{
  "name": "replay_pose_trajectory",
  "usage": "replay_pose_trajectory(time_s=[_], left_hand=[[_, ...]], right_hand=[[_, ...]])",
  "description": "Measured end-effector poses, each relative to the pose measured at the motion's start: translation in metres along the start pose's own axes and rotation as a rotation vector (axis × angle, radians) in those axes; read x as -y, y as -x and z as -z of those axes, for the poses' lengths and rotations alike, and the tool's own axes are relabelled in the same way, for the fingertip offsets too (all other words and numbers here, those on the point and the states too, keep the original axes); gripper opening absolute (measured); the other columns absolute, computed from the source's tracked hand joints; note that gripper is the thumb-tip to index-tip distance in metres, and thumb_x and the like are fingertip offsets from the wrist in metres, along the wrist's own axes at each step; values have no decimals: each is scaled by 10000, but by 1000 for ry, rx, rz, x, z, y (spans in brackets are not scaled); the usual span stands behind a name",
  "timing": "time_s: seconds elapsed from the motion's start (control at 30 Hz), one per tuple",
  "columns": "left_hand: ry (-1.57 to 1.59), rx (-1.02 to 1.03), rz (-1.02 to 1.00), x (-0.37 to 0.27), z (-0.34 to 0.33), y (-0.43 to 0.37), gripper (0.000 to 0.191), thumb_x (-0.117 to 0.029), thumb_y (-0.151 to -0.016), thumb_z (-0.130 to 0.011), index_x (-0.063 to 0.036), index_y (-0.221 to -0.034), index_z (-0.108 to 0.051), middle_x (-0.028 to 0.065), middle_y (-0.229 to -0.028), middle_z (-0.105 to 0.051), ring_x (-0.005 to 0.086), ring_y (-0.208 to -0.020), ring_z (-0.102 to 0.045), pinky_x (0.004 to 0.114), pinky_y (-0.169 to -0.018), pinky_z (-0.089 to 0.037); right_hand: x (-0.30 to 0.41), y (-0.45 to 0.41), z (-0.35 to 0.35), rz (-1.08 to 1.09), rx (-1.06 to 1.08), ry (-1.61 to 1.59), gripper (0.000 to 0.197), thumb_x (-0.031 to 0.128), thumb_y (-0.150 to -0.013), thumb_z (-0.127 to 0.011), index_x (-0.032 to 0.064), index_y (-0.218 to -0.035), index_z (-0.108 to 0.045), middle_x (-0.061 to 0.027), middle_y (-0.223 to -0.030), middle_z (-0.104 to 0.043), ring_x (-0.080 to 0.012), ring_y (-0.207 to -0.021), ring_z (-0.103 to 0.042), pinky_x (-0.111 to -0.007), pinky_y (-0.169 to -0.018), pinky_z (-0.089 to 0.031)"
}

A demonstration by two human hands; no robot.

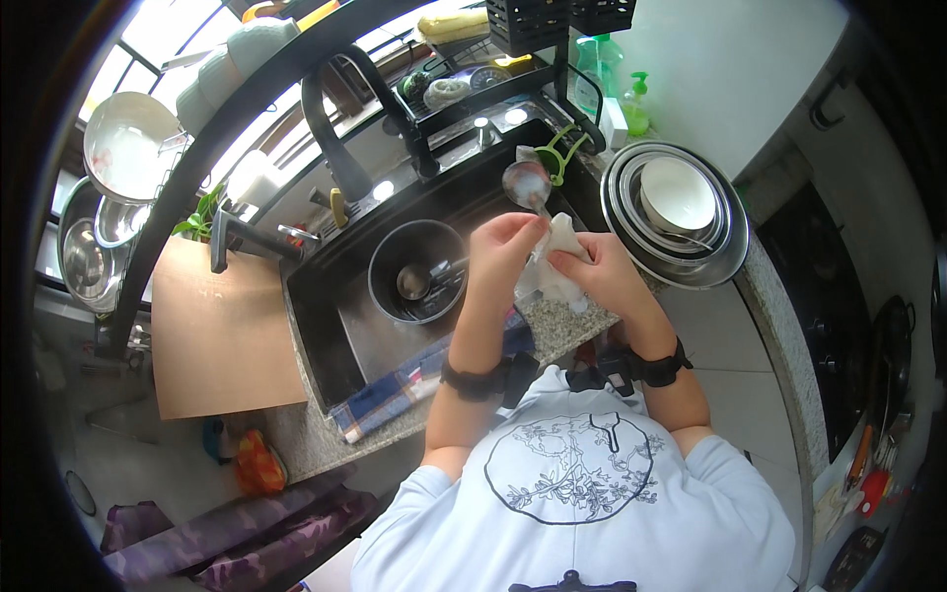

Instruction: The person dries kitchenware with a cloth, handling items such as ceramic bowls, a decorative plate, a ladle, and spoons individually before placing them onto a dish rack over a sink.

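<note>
My left hand (503, 248) pinches the handle of a metal ladle (527, 185) just below its round bowl, which points away from me. A crumpled white cloth (560, 240) is wrapped about the handle, and my right hand (610, 263) grips it from the right. Most of the handle is hidden by the cloth and fingers. Both hands are above the right end of a black sink (318, 325). Inside the sink, left of my hands, is a dark-walled round pot (377, 296). Behind the ladle lies a green-handled kitchen tool (566, 152).
Nested metal basins (621, 244) hold a white bowl (677, 194) at the right. A checked cloth (399, 392) lies along the sink's front edge. Left are a brown board (226, 333) and the black faucet (340, 159). A black rack (244, 96) arches overhead; a hob (814, 318) stands far right.
</note>
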State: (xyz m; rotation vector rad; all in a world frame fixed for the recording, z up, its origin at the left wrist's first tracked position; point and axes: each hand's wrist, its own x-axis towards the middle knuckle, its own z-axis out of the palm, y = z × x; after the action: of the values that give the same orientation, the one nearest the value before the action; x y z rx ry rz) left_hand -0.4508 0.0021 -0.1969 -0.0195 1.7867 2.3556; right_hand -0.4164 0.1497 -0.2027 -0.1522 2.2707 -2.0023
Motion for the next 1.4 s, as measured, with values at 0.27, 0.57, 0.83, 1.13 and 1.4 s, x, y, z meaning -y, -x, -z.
replay_pose_trajectory(time_s=[0.27,0.57,0.83,1.13,1.4], left_hand=[[160,-189,-158,-1,3,-6,135,-146,-783,-650,-20,-821,-621,-26,-674,-572,-2,-489,-409,156,-431,-274],[239,-302,-235,-4,-3,-5,109,-109,-804,-614,-1,-823,-617,-66,-501,-433,0,-386,-263,189,-370,-174],[190,-221,-255,-10,3,0,174,-152,-826,-603,9,-889,-623,-78,-515,-391,4,-411,-257,186,-390,-175],[-152,-8,-275,14,-23,15,203,-174,-842,-580,15,-876,-645,-68,-610,-491,-3,-529,-373,176,-451,-248],[-329,38,-255,10,-11,18,195,-155,-840,-576,18,-761,-619,-18,-614,-568,7,-570,-475,165,-477,-307]], right_hand=[[-5,6,-1,32,-9,119,273,217,-759,-621,-38,-856,-614,-130,-691,-622,-134,-636,-590,-293,-589,-456],[-10,10,-3,0,-40,12,263,204,-762,-621,-39,-862,-620,-107,-700,-631,-109,-634,-583,-274,-584,-458],[-7,15,-5,-30,-64,-151,210,143,-797,-603,-45,-889,-608,-45,-754,-621,-75,-663,-555,-231,-593,-447],[-10,17,-7,-9,-143,-265,211,157,-819,-576,-36,-900,-606,-40,-768,-617,-62,-660,-547,-224,-573,-440],[-2,17,18,42,-296,-391,259,220,-847,-559,-22,-926,-607,-47,-793,-624,-87,-683,-576,-226,-601,-454]])
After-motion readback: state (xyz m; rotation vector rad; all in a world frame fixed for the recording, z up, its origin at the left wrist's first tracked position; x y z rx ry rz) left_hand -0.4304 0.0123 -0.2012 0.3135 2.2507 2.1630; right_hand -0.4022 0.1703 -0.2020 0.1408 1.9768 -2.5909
